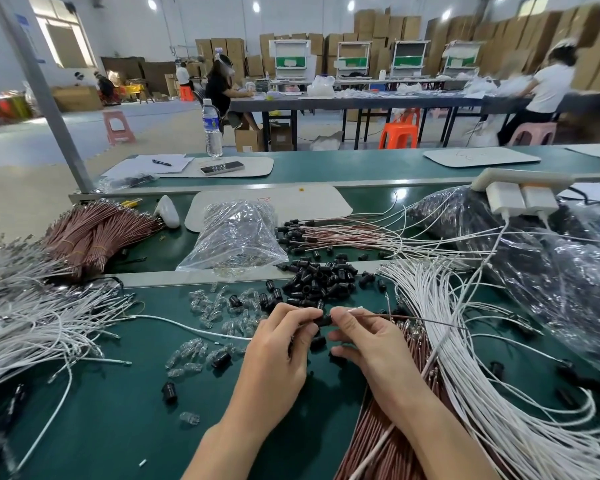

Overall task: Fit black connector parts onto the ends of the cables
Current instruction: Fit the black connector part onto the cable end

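Note:
My left hand (280, 344) pinches a small black connector part (324, 320) above the green table. My right hand (362, 337) pinches the end of a thin brown cable (416, 318) that runs off to the right, its tip right at the connector. A pile of loose black connector parts (321, 280) lies just beyond my hands. Bundled white cables (465, 358) and brown cables (378, 445) lie under and beside my right forearm.
Clear glass bulbs (215, 306) are scattered left of my hands. More white cables (32, 306) and a brown bundle (94, 230) lie at left. A plastic bag of bulbs (236, 233), finished cables (326, 233), dark bags (534, 258) and a power strip (520, 192) sit further back.

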`<act>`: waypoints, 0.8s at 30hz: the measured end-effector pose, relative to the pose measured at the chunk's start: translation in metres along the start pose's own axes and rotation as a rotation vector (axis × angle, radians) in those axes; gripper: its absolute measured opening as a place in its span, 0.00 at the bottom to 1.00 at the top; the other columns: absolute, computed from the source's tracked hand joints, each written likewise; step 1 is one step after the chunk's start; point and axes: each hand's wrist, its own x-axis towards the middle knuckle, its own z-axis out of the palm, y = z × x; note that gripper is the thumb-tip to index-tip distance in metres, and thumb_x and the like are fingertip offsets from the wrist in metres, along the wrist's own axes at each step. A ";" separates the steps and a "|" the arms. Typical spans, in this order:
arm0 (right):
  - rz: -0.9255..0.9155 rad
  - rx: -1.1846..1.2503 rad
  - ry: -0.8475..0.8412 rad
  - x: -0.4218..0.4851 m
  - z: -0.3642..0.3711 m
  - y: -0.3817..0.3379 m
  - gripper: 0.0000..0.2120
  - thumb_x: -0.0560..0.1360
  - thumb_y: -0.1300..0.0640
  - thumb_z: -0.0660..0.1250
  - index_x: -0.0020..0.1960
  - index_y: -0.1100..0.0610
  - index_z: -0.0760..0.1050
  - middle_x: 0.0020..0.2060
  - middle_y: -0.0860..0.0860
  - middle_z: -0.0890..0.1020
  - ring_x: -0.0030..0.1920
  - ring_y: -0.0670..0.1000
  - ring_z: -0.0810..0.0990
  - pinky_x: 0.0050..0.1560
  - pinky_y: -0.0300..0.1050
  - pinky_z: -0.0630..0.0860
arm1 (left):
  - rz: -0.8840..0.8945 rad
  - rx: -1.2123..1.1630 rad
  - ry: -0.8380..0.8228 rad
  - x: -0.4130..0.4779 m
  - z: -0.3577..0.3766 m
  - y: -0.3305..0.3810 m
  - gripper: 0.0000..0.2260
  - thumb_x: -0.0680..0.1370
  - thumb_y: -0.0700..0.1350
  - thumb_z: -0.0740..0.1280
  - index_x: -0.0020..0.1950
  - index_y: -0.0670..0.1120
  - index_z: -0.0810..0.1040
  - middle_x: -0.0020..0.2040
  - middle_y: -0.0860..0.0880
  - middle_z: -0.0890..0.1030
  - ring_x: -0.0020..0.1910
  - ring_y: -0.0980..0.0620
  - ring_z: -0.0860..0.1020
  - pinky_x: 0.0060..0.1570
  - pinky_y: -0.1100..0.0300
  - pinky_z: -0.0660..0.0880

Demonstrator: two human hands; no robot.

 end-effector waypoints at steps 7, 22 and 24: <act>-0.042 -0.022 0.017 0.000 0.000 -0.001 0.13 0.65 0.43 0.77 0.44 0.51 0.87 0.41 0.50 0.86 0.37 0.46 0.82 0.32 0.38 0.76 | 0.016 0.168 0.027 0.000 0.002 0.003 0.13 0.84 0.50 0.59 0.66 0.55 0.76 0.56 0.62 0.73 0.53 0.55 0.74 0.52 0.60 0.72; -0.176 0.381 0.206 0.004 -0.042 -0.036 0.10 0.73 0.47 0.71 0.45 0.54 0.79 0.37 0.48 0.83 0.35 0.45 0.82 0.33 0.36 0.81 | 0.002 0.245 0.193 0.009 -0.028 -0.006 0.13 0.83 0.47 0.58 0.63 0.49 0.79 0.54 0.60 0.74 0.51 0.53 0.73 0.55 0.69 0.67; -0.215 0.438 0.220 0.004 -0.051 -0.041 0.10 0.73 0.46 0.70 0.44 0.53 0.79 0.37 0.47 0.83 0.35 0.44 0.82 0.35 0.36 0.81 | -0.006 0.259 0.236 0.009 -0.035 -0.009 0.13 0.83 0.46 0.58 0.63 0.48 0.79 0.54 0.60 0.74 0.51 0.53 0.71 0.55 0.68 0.66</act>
